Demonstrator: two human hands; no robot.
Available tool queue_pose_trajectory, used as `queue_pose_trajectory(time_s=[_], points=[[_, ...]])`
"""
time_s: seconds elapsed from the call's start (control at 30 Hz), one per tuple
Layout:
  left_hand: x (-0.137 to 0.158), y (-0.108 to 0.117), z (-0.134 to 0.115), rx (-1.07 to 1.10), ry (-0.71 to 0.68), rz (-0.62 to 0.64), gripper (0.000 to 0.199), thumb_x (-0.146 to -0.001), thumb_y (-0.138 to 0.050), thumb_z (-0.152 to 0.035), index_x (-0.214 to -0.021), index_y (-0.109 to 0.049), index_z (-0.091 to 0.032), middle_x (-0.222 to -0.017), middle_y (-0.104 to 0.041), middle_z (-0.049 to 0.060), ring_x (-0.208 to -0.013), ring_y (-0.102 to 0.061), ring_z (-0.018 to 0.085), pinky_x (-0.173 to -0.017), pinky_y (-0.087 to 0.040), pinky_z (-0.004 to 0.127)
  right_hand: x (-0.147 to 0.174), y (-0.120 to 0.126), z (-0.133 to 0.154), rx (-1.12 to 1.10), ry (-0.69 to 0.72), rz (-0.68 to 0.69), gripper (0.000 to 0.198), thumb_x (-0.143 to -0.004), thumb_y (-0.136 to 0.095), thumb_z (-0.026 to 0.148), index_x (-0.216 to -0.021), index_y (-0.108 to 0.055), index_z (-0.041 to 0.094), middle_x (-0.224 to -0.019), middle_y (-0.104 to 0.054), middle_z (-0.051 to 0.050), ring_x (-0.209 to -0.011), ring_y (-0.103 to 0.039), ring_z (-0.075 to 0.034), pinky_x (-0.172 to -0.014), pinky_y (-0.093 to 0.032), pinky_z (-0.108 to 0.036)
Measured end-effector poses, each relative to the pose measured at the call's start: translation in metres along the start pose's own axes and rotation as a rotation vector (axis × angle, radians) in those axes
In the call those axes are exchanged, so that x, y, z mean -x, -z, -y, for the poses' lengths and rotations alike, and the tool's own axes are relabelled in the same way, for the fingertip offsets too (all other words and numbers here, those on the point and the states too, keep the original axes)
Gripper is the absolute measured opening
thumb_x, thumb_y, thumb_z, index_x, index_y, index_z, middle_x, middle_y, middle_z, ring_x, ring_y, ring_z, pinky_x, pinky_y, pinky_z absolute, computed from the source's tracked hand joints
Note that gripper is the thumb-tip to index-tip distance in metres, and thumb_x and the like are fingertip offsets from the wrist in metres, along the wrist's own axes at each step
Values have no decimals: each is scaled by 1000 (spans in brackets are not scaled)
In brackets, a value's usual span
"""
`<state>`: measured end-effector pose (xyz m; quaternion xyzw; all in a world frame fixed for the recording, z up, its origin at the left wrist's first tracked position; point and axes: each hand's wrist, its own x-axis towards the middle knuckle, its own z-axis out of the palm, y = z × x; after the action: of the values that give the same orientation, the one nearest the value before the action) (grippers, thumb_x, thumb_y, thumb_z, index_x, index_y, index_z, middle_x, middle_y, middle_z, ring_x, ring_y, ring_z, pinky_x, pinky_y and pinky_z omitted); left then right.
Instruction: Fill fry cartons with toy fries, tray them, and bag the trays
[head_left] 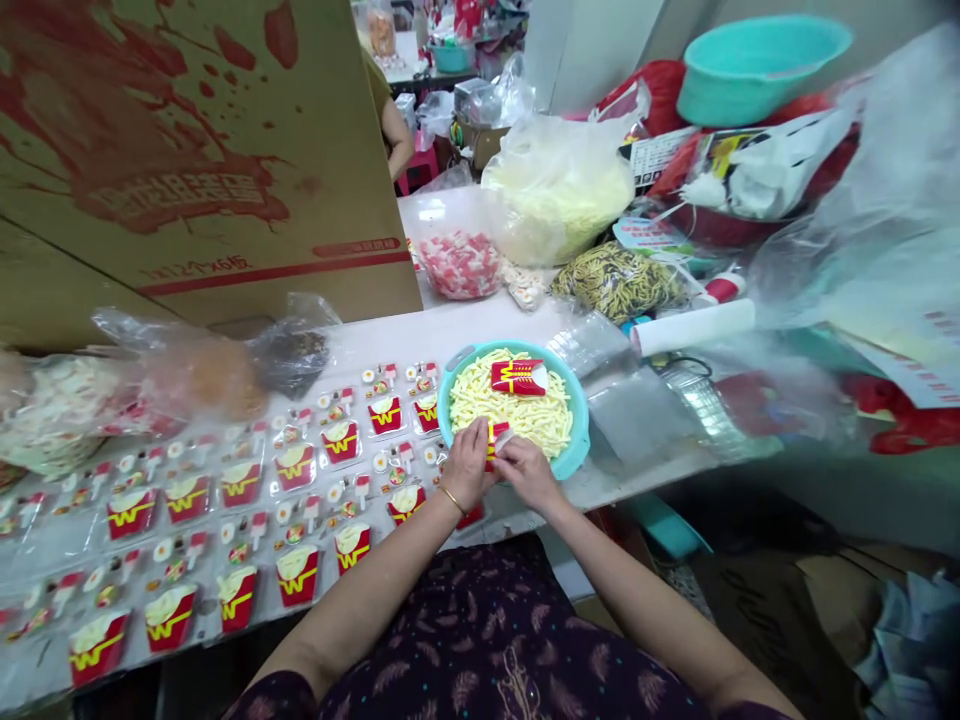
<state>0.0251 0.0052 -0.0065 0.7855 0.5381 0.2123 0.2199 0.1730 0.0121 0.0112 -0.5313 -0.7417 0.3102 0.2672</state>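
Observation:
Both hands meet over the near rim of a turquoise basin (pixel 579 440) full of pale yellow toy fries (pixel 551 425). Between them is a small red and yellow fries box (pixel 493 440). My left hand (pixel 469 465) grips its left side, fingers closed. My right hand (pixel 527 470) pinches the box's right edge. A stack of flattened red fries boxes (pixel 514 377) lies on top of the fries in the basin. Left of my hands, clear trays hold filled fries boxes (pixel 341 440) with small toy food pieces above them.
A large cardboard carton (pixel 300 150) stands at the back left. Behind the basin sit a bag of pink-and-white pieces (pixel 459 262), a bag of pale fries (pixel 562 190) and a bag of dark strands (pixel 615 280). Clear plastic sheets (pixel 637 410) lie right. Another person's arm (pixel 396 135) shows behind.

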Motion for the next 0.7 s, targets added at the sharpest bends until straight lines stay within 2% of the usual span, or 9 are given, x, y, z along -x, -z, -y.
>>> queue_pose_trajectory(time_s=[0.1, 0.2, 0.23, 0.3, 0.4, 0.47, 0.53, 0.6, 0.7], points=[[9, -4, 19, 76, 29, 21, 70, -66, -63, -30, -127, -33, -14, -113, -50, 14, -106, -46, 27, -91, -37, 44, 5, -12, 7, -154, 40, 73, 21, -79, -51, 25, -61, -59, 18, -68, -58, -2, -69, -53, -14, -67, -40, -28], [28, 6, 44, 146, 150, -36, 75, -59, -69, -39, -123, -37, -17, -110, -51, 12, -102, -48, 27, -89, -39, 44, -7, -10, -5, -154, 31, 84, 19, -82, -47, 29, -80, -63, 19, -81, -61, -5, -79, -56, -15, -73, -42, -29], [35, 11, 50, 162, 195, -59, 78, -57, -70, -41, -124, -37, -17, -111, -50, 12, -104, -48, 27, -89, -39, 43, -14, -10, -9, -81, 10, 67, 21, -81, -48, 30, -91, -62, 19, -90, -61, -7, -86, -55, -17, -77, -42, -31], [47, 22, 60, 184, 271, -101, 85, -55, -71, -45, -126, -34, -17, -116, -48, 13, -109, -46, 28, -92, -37, 43, -31, -15, -13, 147, -26, 81, 38, -76, -55, 32, -112, -54, 19, -112, -55, -11, -105, -47, -23, -87, -38, -37], [56, 33, 64, 210, 328, -133, 89, -55, -70, -48, -128, -32, -17, -122, -46, 14, -114, -43, 28, -96, -34, 42, -52, -35, -8, 472, -35, 228, 71, -64, -65, 30, -129, -37, 22, -137, -32, -11, -123, -25, -34, -92, -29, -50], [56, 37, 64, 237, 349, -138, 87, -57, -69, -50, -128, -32, -16, -123, -46, 13, -116, -42, 28, -97, -33, 42, -59, -47, -4, 598, -8, 296, 66, -66, -63, 26, -127, -39, 24, -139, -30, -10, -123, -21, -37, -89, -29, -53], [55, 39, 64, 273, 363, -144, 86, -57, -67, -51, -128, -33, -15, -123, -46, 14, -116, -42, 28, -98, -33, 42, -58, -50, -5, 641, 57, 324, 43, -74, -53, 21, -117, -48, 23, -130, -40, -11, -118, -29, -33, -87, -31, -49], [54, 41, 64, 311, 372, -156, 87, -57, -67, -53, -127, -34, -14, -122, -47, 14, -115, -43, 28, -97, -33, 42, -53, -43, -14, 613, 97, 318, 29, -78, -44, 16, -104, -55, 21, -116, -52, -11, -109, -38, -27, -84, -34, -43], [50, 42, 62, 351, 354, -143, 84, -58, -65, -55, -126, -36, -15, -120, -49, 13, -113, -44, 28, -96, -34, 43, -45, -19, -37, 434, 31, 194, 25, -73, -47, 11, -93, -59, 18, -103, -57, -10, -98, -45, -23, -83, -37, -37]])
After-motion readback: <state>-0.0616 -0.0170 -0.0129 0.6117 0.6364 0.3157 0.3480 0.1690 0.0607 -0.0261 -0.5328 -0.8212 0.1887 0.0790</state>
